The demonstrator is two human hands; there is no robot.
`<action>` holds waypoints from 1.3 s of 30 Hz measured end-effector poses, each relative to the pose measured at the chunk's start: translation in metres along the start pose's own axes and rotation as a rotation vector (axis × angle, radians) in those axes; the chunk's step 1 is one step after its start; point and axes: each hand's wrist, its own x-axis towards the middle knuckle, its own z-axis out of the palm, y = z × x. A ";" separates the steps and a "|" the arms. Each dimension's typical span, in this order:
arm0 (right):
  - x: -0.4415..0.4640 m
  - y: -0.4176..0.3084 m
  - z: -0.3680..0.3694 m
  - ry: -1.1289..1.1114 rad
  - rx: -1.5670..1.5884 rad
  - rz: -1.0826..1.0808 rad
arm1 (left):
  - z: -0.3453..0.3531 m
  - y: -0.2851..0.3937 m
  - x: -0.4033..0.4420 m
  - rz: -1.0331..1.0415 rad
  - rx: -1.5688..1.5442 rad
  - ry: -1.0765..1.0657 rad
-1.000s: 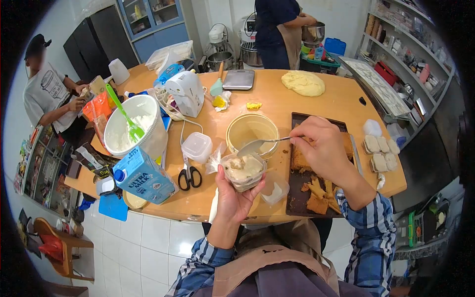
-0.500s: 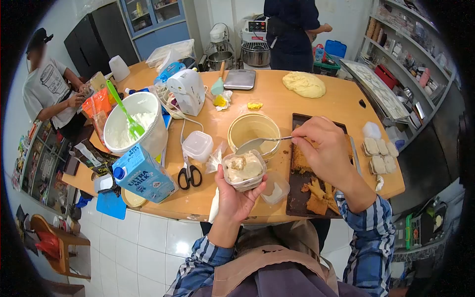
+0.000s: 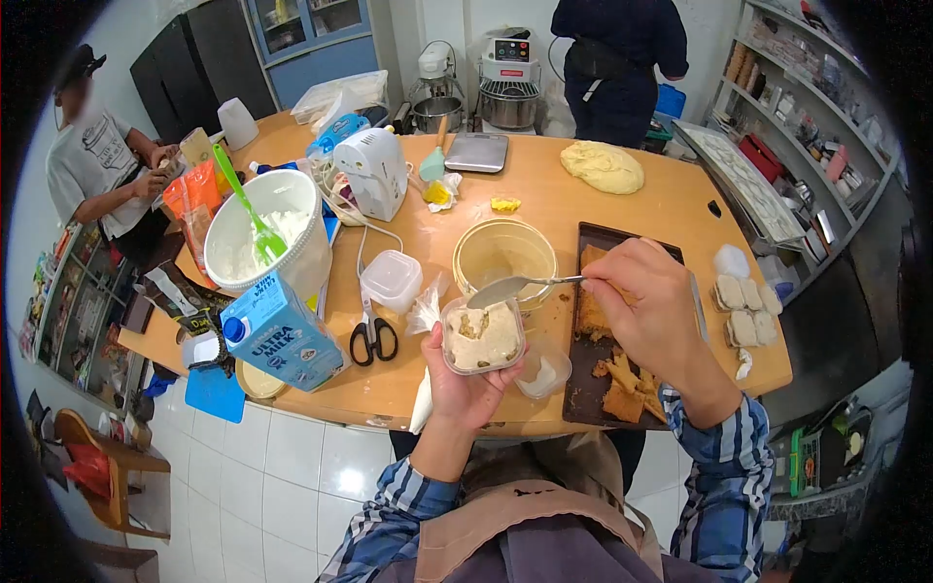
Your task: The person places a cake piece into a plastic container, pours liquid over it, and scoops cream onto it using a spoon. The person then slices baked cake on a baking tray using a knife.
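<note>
My left hand [image 3: 465, 396] is wrapped round a small clear plastic container [image 3: 483, 337], filled with a pale creamy mixture with brownish bits in one patch. My right hand [image 3: 632, 291] pinches the handle of a metal spoon [image 3: 501, 291], whose bowl hangs just over the container's far edge. Directly behind it stands a cream-coloured tub [image 3: 505, 255] with its top off. A clear lid [image 3: 544, 374] lies on the table just right of the container. Beneath my right hand is a dark baking tray [image 3: 585, 396] holding cake pieces [image 3: 627, 394] and crumbs.
On the left stand a milk carton [image 3: 282, 335], black scissors [image 3: 373, 338] and a white bucket [image 3: 313, 248] with a green spatula [image 3: 248, 209]. Dough [image 3: 603, 167] lies at the back, filled containers [image 3: 746, 309] at right. Two other people are beyond the table.
The container has tilted more level, and its pale top looks flatter and more spread out. The spoon has shifted slightly right. The person at the back has turned and moved right.
</note>
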 end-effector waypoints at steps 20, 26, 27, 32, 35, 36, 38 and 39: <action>0.020 0.045 0.020 -0.298 0.086 0.467 | -0.012 0.001 0.005 0.020 -0.021 0.070; 0.032 0.050 0.073 -0.473 -0.557 0.147 | -0.017 0.004 -0.001 0.065 0.095 0.101; 0.037 0.048 0.082 -0.525 -0.571 0.129 | -0.016 0.004 -0.002 0.068 0.111 0.112; 0.053 0.035 0.118 -0.765 -0.519 0.206 | -0.013 0.007 -0.007 0.101 0.147 0.151; 0.053 0.033 0.114 -0.804 -0.369 0.260 | -0.018 0.013 -0.011 0.129 0.123 0.168; 0.053 0.034 0.113 -0.790 -0.354 0.276 | -0.019 0.015 -0.012 0.135 0.113 0.170; 0.051 0.037 0.109 -0.769 -0.325 0.308 | -0.015 0.018 -0.013 0.150 0.110 0.183; 0.052 0.040 0.104 -0.779 -0.275 0.383 | -0.014 0.019 -0.014 0.156 0.107 0.190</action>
